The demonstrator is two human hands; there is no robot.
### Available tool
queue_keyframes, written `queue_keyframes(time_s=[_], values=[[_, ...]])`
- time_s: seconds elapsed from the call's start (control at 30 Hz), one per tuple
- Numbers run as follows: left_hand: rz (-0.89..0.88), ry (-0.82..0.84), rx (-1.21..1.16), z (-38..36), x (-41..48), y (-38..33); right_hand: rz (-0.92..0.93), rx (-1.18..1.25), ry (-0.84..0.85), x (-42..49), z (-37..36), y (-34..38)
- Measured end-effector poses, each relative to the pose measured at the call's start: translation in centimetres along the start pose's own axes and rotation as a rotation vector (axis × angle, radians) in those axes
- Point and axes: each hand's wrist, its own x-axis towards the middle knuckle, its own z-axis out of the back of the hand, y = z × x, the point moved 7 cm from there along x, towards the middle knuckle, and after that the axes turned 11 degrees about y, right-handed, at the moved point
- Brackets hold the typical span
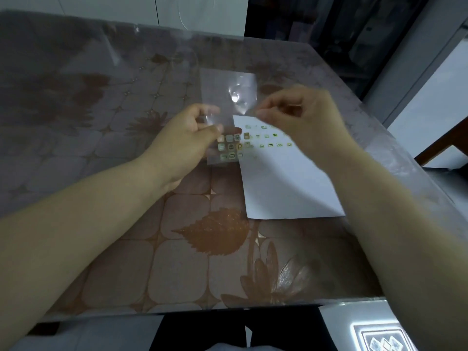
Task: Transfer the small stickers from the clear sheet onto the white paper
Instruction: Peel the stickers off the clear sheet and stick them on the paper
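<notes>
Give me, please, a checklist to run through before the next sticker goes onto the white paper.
1. Grip: the left hand holds the clear sheet: ok.
2. Supply: stickers remain on the sheet, several rows: ok.
3. Target: the white paper lies flat on the table, bare below the placed stickers: ok.
4. Pick: whether the right hand pinches a sticker: cannot tell, fingertips blurred.
5. Clearance: the sheet's lower right overlaps the paper's left edge in this view: not ok.
</notes>
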Motion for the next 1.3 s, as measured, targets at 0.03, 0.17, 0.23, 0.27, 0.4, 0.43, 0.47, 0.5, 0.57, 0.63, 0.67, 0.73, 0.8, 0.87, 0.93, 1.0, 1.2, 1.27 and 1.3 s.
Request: queue_keyframes(time_s=[0.03,0.17,0.23,0.27,0.4,0.43,0.47,0.5,0.57,0.63,0.67,0.73,0.8,0.87,0.93,1.0,1.2,1.27,1.3], values=[[-0.002,-0.021,-0.019,0.3,0.1,0.1,-0.055,0.023,0.002,-0.2,0.8,-0.4],[-0.004,-0.077,-0.082,1.2,0.2,0.2,-0.306,-0.127,0.217,-0.6,0.9,-3.2],[-0.010,-0.093,-0.072,1.5,0.3,0.2,-0.375,-0.117,0.284,-0.7,0.0,-4.2],[-0.013,-0.088,-0.071,1.4,0.3,0.2,-0.393,-0.108,0.292,-0.7,-0.3,-4.5],[-0.016,-0.069,-0.058,1.1,0.3,0.2,-0.428,-0.112,0.288,-0.6,-0.6,-5.0],[-0.016,-0.066,-0.055,1.1,0.3,0.2,-0.427,-0.121,0.285,-0.6,-0.6,-5.0],[-0.016,-0.065,-0.055,1.0,0.3,0.2,-0.424,-0.128,0.283,-0.6,-0.7,-5.0],[-0.015,-0.063,-0.056,1.0,0.3,0.2,-0.423,-0.130,0.280,-0.6,-0.7,-5.1],[-0.013,-0.061,-0.057,1.1,0.3,0.2,-0.424,-0.135,0.267,-0.5,-0.8,-5.2],[-0.016,-0.057,-0.054,1.1,0.3,0.2,-0.418,-0.152,0.254,-0.5,-0.8,-5.2],[-0.018,-0.053,-0.058,1.0,0.2,0.1,-0.409,-0.154,0.249,-0.5,-0.8,-5.1],[-0.018,-0.051,-0.067,1.0,0.2,0.1,-0.396,-0.150,0.246,-0.4,-0.8,-5.0],[-0.014,-0.056,-0.062,1.0,0.2,0.1,-0.397,-0.140,0.248,-0.4,-0.8,-5.0],[-0.015,-0.060,-0.057,1.1,0.3,0.1,-0.408,-0.134,0.243,-0.4,-0.8,-5.1],[-0.014,-0.058,-0.065,1.1,0.3,0.1,-0.423,-0.133,0.235,-0.4,-0.9,-5.1],[-0.015,-0.054,-0.064,1.0,0.2,0.2,-0.434,-0.123,0.226,-0.4,-0.9,-5.1],[-0.009,-0.020,-0.106,0.5,0.2,0.1,-0.476,-0.122,0.199,-0.2,-0.6,-5.8],[0.002,-0.010,-0.123,0.3,0.1,0.2,-0.446,-0.114,0.174,-0.2,-0.5,-5.7],[0.008,-0.006,-0.131,0.3,0.1,0.2,-0.409,-0.099,0.141,-0.2,-0.4,-5.5]])
